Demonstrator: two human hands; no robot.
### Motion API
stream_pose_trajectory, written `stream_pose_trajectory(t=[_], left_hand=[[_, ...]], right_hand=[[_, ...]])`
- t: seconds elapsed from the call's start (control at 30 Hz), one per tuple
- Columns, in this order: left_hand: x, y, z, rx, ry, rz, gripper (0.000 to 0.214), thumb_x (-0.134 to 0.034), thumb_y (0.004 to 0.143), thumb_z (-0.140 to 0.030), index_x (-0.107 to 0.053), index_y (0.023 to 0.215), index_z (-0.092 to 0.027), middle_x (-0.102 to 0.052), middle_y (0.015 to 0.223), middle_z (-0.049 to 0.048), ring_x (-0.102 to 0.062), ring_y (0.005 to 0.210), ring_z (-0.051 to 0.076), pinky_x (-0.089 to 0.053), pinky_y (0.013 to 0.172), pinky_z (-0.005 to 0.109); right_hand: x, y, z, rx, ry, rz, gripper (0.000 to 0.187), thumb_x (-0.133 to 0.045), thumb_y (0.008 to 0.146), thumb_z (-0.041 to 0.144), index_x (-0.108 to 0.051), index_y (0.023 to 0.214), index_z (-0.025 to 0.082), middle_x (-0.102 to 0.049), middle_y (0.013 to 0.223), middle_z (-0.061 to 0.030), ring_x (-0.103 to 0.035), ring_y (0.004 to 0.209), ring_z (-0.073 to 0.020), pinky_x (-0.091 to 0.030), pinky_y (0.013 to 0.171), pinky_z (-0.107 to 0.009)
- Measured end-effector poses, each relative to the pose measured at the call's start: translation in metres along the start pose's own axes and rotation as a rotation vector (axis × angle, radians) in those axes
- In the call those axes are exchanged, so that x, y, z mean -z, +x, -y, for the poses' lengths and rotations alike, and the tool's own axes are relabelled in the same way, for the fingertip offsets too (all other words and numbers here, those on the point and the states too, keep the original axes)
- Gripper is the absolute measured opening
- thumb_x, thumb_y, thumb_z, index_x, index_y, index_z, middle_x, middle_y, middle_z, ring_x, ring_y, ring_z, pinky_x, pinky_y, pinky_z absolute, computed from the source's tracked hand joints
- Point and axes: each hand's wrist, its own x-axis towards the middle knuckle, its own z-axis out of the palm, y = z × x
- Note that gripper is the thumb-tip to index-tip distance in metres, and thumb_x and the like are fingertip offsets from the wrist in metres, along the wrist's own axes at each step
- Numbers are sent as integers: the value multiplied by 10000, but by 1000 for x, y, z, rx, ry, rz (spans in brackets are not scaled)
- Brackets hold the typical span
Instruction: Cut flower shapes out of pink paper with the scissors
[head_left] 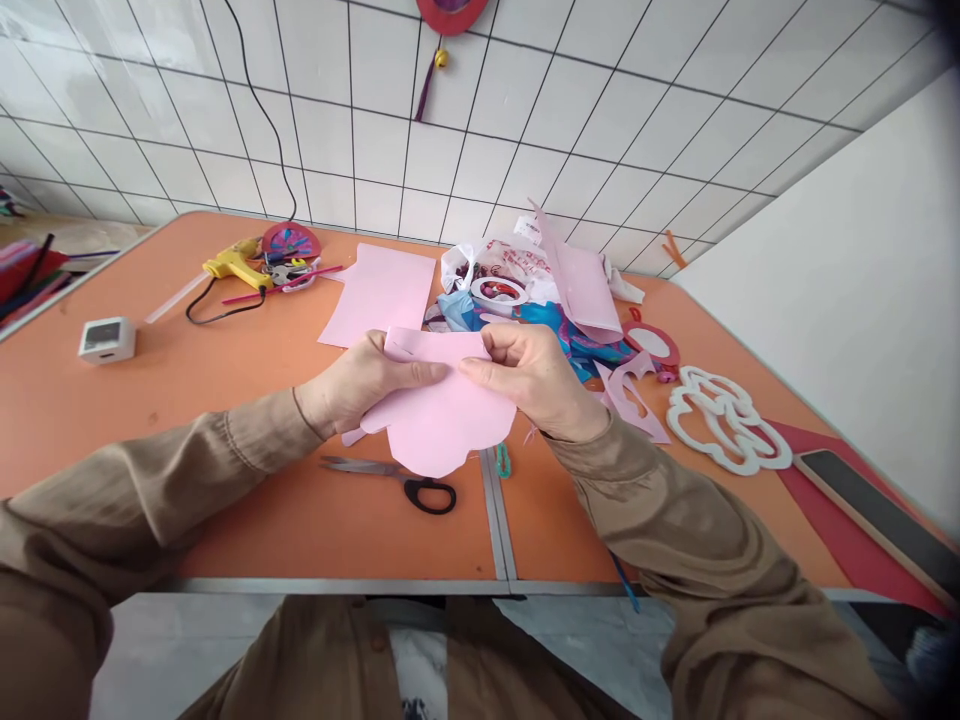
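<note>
**Two hands, one pink cutout**

Both hands hold a single cutout at the centre of the frame, just above the table. The left hand is closed on its upper left edge, thumb on top and fingers underneath. The right hand pinches the upper right edge between thumb and forefinger. The scalloped lower edge hangs free, over the scissors.

The cutout looks like thin paper or craft sheet. It is probably very light and limp, not slippery, and quick to crease or tear at the rounded lobes. The straighter upper edge seems the safest place to grip, with flat finger pads and a hand at each end. A one-handed hold by a lobe would likely let it droop and fold.

Counted:
- One cutout, in the hands.
- One pair of scissors, black-handled and shut, lying just below the cutout.
- One flat pink sheet, above the hands.
- One yellow glue gun, at the upper left, its cord trailing.
- One small white box, at the left.
- One looping white shape, at the right.
- One green clip, beside the table seam.
- At least two pink offcuts, right of the right hand.
- One plastic bag, at the upper centre; the heap of scraps around it is too tangled to count.
</note>
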Motion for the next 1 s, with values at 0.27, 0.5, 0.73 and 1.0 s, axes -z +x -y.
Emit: stream_pose_trajectory(t=[0.27, 0.5, 0.73, 1.0], left_hand=[[19, -6, -19, -151, 109, -191, 278, -892, 621, -235, -777, 853, -135, -784, 817, 65, -730, 689, 236, -617, 641, 330], [35, -20, -12, -155, 114, -263, 360, -901, 620, -311, -786, 916, -141, -792, 849, 79, -743, 713, 255, -621, 594, 314], [39, -28, -3, -119, 13, -211, 315, -902, 651, -287, -787, 902, -135, -800, 883, 82, -743, 722, 216, -629, 619, 272], [36, -36, -11, -179, -39, -162, 304, -887, 677, -293, -782, 923, -149, -802, 870, 76, -762, 746, 249, -644, 623, 296]], right_hand=[[14, 12, -13, -142, 89, 82, 394, -588, 823, 552, -605, 723, 172, -607, 546, -6, -516, 387, -115, -373, 381, -252], [-31, -30, -9, 181, -1012, 695, 81, -711, 817, 167, -682, 892, 182, -701, 916, -89, -667, 844, -256, -427, 603, -332], [-36, -42, -9, 156, -1261, 722, 193, -601, 884, 136, -615, 1074, 169, -632, 1033, -129, -627, 813, -245, -390, 586, -353], [-30, -31, 6, 56, -996, 814, 335, -548, 832, 80, -591, 1142, 201, -658, 909, -34, -564, 760, -165, -382, 631, -295]])
